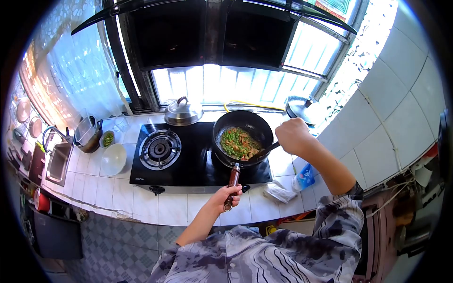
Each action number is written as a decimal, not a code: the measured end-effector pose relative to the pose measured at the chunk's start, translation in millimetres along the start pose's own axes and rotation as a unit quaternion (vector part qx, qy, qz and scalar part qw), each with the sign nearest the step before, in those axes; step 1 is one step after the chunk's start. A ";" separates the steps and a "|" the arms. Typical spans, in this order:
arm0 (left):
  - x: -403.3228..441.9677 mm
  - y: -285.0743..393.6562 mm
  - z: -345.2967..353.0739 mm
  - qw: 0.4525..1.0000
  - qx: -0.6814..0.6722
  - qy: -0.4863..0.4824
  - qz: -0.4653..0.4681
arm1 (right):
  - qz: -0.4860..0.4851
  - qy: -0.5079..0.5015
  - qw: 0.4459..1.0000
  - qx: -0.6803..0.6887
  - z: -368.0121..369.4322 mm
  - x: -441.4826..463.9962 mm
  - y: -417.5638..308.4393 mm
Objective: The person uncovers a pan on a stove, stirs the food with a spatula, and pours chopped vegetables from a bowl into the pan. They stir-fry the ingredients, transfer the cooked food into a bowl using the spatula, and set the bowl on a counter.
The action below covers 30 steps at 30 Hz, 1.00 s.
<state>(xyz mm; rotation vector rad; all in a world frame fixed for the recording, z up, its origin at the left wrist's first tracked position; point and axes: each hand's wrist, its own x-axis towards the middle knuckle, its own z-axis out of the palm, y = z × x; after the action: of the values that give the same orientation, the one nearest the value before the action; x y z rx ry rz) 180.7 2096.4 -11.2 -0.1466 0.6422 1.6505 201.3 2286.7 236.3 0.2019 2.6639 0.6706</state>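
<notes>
Peas [234,140], round and green among chopped bits, lie in the curved black pan [243,120] ahead of the left fingers. Far left of those fingers stands a smooth white bowl [113,159]; nearer, a round metal burner [161,148]. The left hand [226,197] wraps its fingers round the glossy brown handle [234,176]. To their right, a crumpled white bundle [280,191] sits on the tiled counter [172,207]; beyond, the right hand [293,136] clenches its fingers on a dark, slim utensil [268,150].
</notes>
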 end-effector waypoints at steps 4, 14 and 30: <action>1.0 -0.5 -2.3 1.000 -0.003 -0.004 0.001 | -0.005 0.026 1.000 0.008 51.9 49.6 -23.2; -3.1 3.2 9.4 0.996 0.034 0.076 0.002 | 0.050 0.053 0.994 -0.080 37.8 36.2 -18.8; 13.2 5.7 2.8 0.992 -0.099 -0.014 -0.078 | 0.212 0.041 0.960 0.178 91.5 104.0 8.0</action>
<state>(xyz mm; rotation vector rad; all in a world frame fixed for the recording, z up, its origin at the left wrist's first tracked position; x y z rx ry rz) 173.4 2109.1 -12.8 -0.3102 0.4335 1.5601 142.9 2356.4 131.4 0.8795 2.8265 0.3112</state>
